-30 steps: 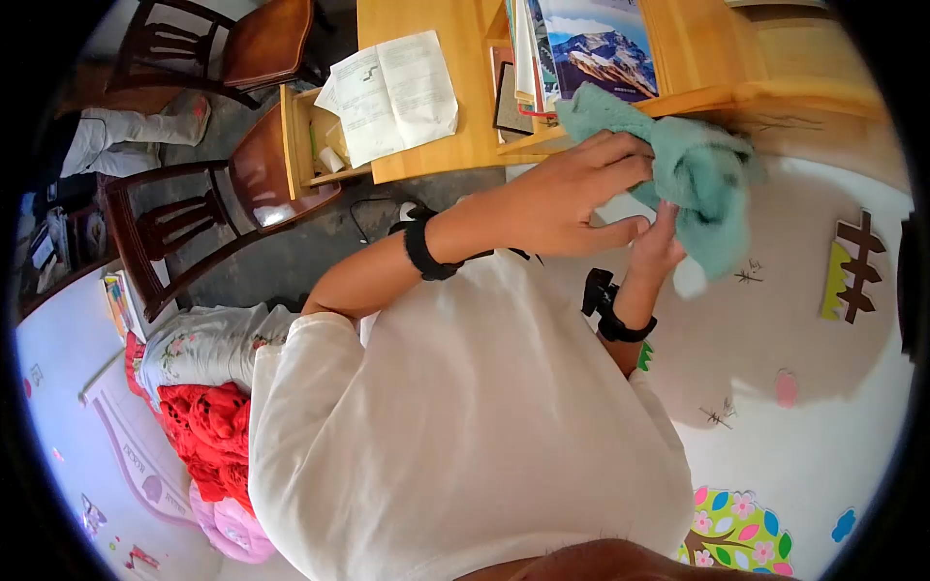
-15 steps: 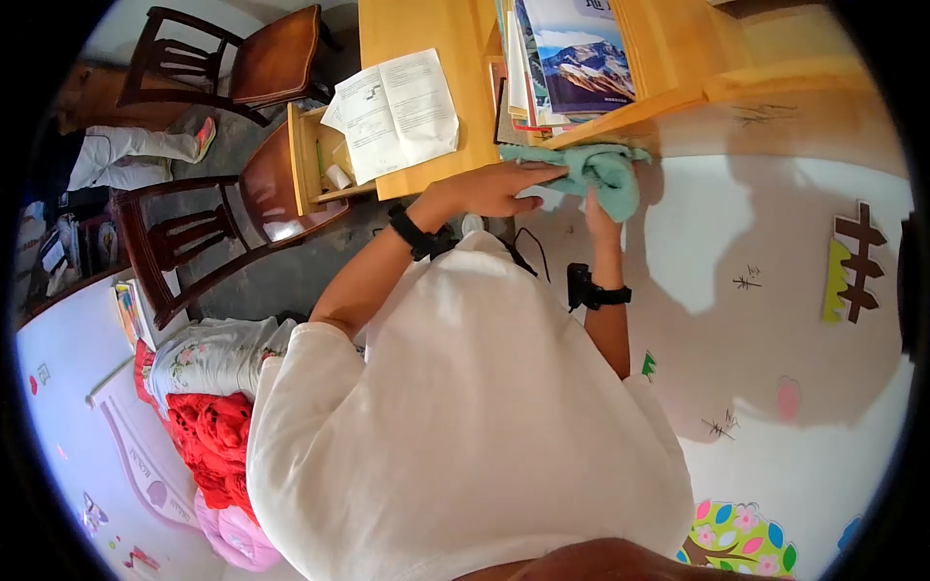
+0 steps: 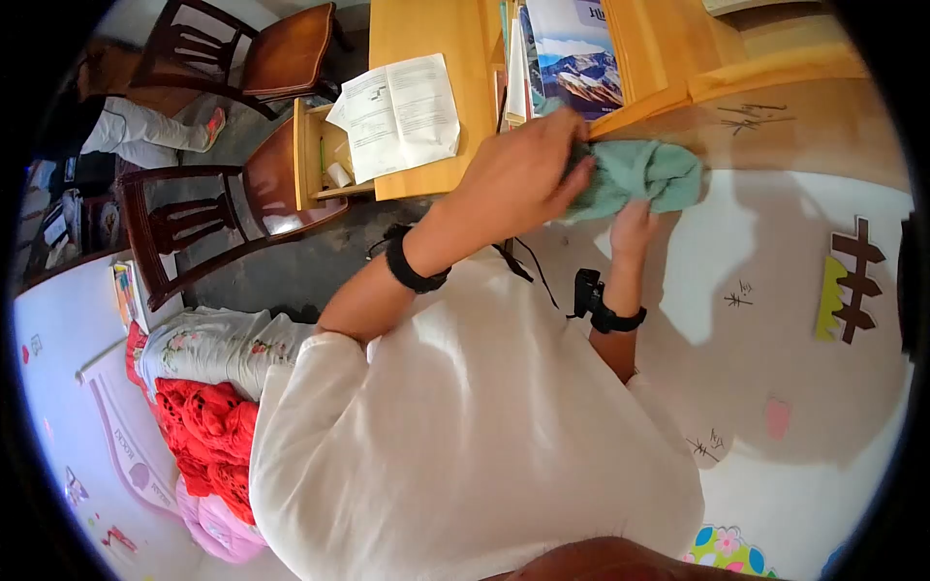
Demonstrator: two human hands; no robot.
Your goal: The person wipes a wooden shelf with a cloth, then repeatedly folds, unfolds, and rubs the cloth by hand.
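Note:
A crumpled green cloth [image 3: 635,169] is bunched up at the side edge of the wooden desk, beside the wall. My left hand [image 3: 528,165] has its fingers curled on the cloth's left part, and a bit of green shows past the knuckles. Lower down, my right hand [image 3: 635,228] is closed on the cloth's underside, its fingertips partly hidden in the folds. Just beyond my left hand stands a book with a snowy mountain cover [image 3: 578,73], among other upright books. Both wrists wear black bands.
Printed sheets [image 3: 402,116] lie on the desk top [image 3: 417,29], above an open drawer [image 3: 308,155] holding small items. Two wooden chairs [image 3: 286,58] stand to the left, with a person's legs [image 3: 145,131] beyond. The white wall [image 3: 775,223] borders my right side.
My left hand has risen and gone from lying stretched on the cloth to curling its fingers on it. The cloth and my right hand have shifted a little to the right.

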